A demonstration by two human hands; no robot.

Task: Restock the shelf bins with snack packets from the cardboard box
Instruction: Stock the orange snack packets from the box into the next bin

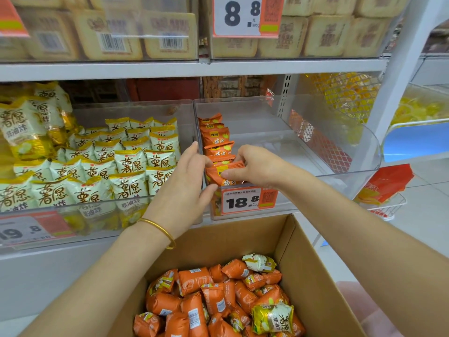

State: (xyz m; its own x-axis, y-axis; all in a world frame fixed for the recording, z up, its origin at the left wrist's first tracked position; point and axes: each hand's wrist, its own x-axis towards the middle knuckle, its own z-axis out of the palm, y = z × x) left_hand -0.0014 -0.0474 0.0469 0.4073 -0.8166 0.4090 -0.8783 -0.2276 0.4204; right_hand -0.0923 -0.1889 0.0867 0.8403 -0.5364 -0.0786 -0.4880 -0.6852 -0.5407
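Note:
An open cardboard box point(313, 271) sits low in front of me, holding several orange snack packets point(194, 300) and a few yellow-white ones point(272, 317). On the shelf, a clear bin point(340, 142) has a row of orange packets point(216, 137) standing along its left wall. Both hands meet at the front of that row. My right hand point(257, 166) pinches an orange packet point(218, 176) at the bin's front left corner. My left hand point(187, 181), with a gold bangle on the wrist, presses against the same packet from the left.
The clear bin point(136, 205) to the left is full of yellow-white packets. Price tags reading 18.8 point(245, 200) and 19.8 hang on the bin fronts. The shelf above holds beige packaged goods behind clear panels. A white upright point(398, 69) stands at right, with orange bags in a wire basket point(384, 190) beyond.

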